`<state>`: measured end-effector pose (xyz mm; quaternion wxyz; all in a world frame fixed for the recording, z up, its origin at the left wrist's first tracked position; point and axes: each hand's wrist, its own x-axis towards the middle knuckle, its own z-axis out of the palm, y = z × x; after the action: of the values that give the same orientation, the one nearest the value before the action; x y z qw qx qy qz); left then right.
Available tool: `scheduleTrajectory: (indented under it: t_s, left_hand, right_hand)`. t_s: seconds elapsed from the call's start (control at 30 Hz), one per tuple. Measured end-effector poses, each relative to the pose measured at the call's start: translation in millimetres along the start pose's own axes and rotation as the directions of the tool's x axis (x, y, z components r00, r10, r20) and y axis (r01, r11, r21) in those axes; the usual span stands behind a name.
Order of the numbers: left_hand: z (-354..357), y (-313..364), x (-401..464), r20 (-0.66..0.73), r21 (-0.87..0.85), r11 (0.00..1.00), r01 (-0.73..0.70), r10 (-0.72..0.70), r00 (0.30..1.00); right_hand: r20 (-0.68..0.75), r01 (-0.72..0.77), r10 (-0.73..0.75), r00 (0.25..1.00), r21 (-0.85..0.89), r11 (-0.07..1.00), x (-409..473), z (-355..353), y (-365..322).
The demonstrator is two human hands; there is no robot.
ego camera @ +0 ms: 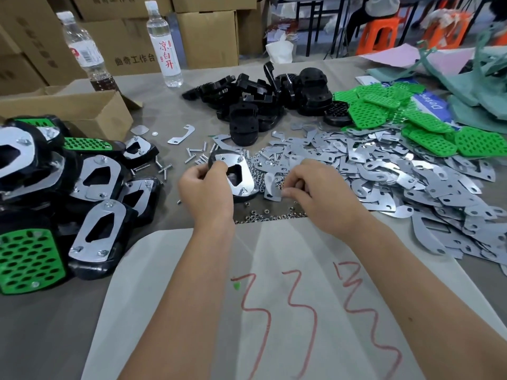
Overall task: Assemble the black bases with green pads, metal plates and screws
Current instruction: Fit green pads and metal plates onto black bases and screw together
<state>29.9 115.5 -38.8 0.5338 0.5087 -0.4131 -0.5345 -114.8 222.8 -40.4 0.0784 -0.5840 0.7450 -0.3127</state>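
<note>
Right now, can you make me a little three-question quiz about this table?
1. True or false: the finished pieces are piled to the left of the left hand.
2. What colour are the holey pads?
3. What does the left hand hold? A) a water bottle B) a black base with a metal plate C) a cardboard box

Key: 1 true; 2 green; 3 B.

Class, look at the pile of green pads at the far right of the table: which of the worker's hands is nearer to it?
The right hand. It works among the nuts and plates, apart from the green pads, which lie beyond it to the right. The left hand grips a base farther left.
</note>
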Motion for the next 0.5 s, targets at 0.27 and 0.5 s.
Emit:
scheduleTrajectory:
  t_s: [0.27,0.5]
  left_hand:
    - [-1.8,0.7,2.3,-0.102,-0.05,0.998,-0.033,0.028,0.994]
    - [-2.3,0.9,1.5,-0.02,-0.049,0.999,-0.005,0.004,1.0]
  right_hand:
    - [0.108,0.163,-0.158,0.982,-0.041,0.986,-0.1,8.8,-12.2]
    - [0.083,0.114,-0.117,0.99,0.036,0.993,3.7,12.8,-11.6]
